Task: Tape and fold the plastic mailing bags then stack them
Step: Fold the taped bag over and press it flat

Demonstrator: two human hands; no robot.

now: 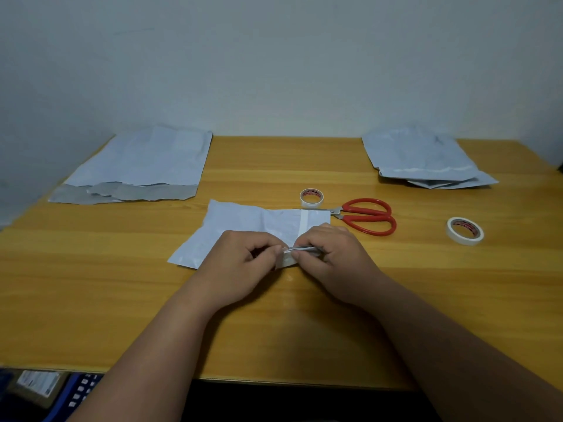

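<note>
Bag [243, 223] edge behind hands [292, 254]

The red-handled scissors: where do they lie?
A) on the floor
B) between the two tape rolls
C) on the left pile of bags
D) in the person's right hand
B: the red-handled scissors lie on the wooden table, with one tape roll on their left and another tape roll on their right.
</note>
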